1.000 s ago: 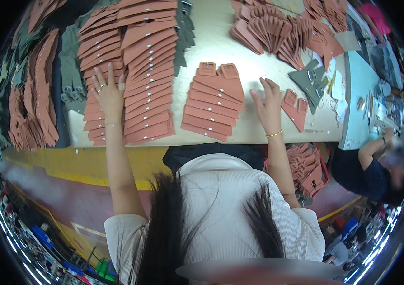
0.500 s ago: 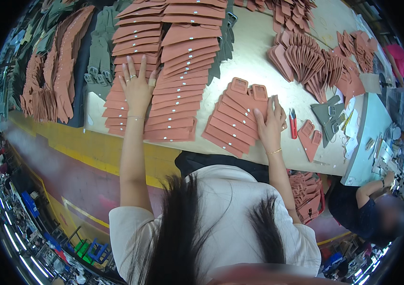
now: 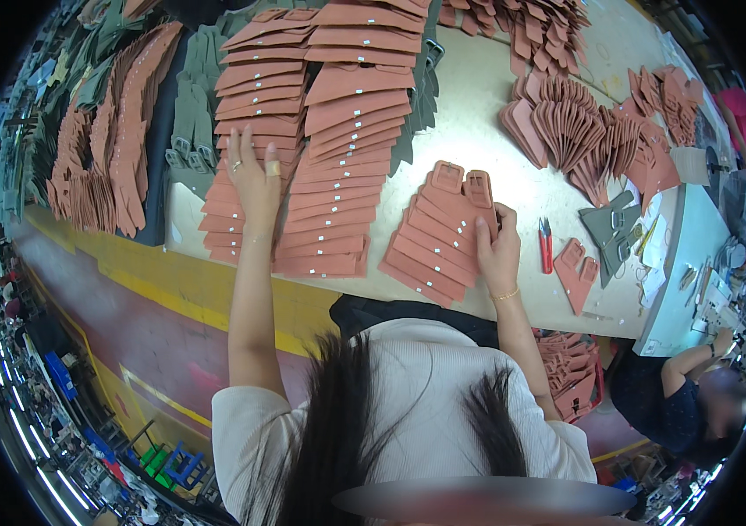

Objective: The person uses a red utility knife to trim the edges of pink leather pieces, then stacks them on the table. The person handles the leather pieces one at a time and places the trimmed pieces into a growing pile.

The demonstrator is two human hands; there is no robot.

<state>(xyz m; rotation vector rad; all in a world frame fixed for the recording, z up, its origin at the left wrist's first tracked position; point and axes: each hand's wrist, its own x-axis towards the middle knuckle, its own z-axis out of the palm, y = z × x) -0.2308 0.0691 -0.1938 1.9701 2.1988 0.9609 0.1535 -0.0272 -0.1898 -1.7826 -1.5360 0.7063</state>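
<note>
Over the left of two long rows of overlapping brick-pink flat pieces (image 3: 257, 98), my left hand (image 3: 255, 186) has its fingers spread and holds nothing. It has rings and a tan band on a finger. The second row (image 3: 331, 195) lies just to its right. Nearer the right, a smaller fan of pink pieces (image 3: 430, 247) lies on the table, two covered buckles at its top. At that fan's right edge is my right hand (image 3: 501, 256), thumb on top and fingers curled round the side. Small white stickers dot the pieces.
Right of the fan lie red-handled thread snips (image 3: 547, 247), a loose pink buckle piece (image 3: 576, 277) and dark green buckle pieces (image 3: 611, 230). More pink bundles (image 3: 570, 123) fill the back right. Green straps (image 3: 193, 110) lie left. A co-worker (image 3: 693, 394) sits at the lower right.
My left hand has drawn slightly nearer, its fingers still apart. The right hand's fingers, stretched out before, now curl round the fan's edge. The whole view has shifted a little.
</note>
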